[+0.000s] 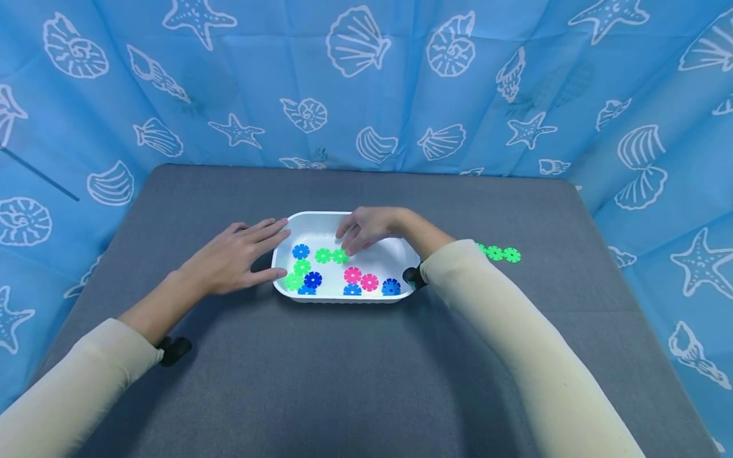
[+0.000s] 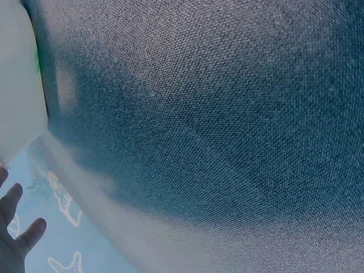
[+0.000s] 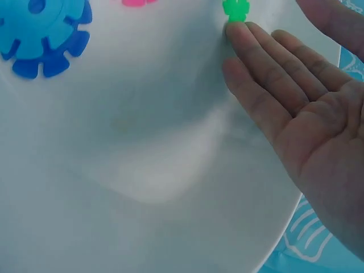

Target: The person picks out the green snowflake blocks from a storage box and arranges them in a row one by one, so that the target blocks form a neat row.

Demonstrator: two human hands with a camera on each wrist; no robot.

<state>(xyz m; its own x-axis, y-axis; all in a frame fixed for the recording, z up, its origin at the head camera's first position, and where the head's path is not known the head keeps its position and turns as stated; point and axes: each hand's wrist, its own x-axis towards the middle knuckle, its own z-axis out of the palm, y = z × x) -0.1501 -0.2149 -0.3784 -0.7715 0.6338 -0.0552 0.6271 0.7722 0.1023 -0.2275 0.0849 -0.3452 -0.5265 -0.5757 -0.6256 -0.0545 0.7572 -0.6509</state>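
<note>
A white tray (image 1: 321, 297) holds several notched snowflake discs in blue, green and pink. My right hand (image 1: 371, 226) reaches down into it from the right. Its fingertips touch or nearly touch a green disc (image 1: 340, 256), which also shows as a green piece (image 3: 236, 8) at the fingertips in the right wrist view. The thumb stands apart from the fingers there. Beside the tray's left end, my left hand (image 1: 237, 256) holds nothing, its fingers spread and its fingertips at the rim. Part of that hand (image 2: 14, 227) shows in the left wrist view's lower left corner.
On the grey table (image 1: 355, 369), right of the tray, lies a row of green discs (image 1: 495, 253), partly hidden by my right sleeve. Two pink discs (image 1: 352, 275) and overlapping blue discs (image 1: 392, 287) lie near the tray's front wall. A blue shell-print curtain (image 1: 389, 83) hangs behind.
</note>
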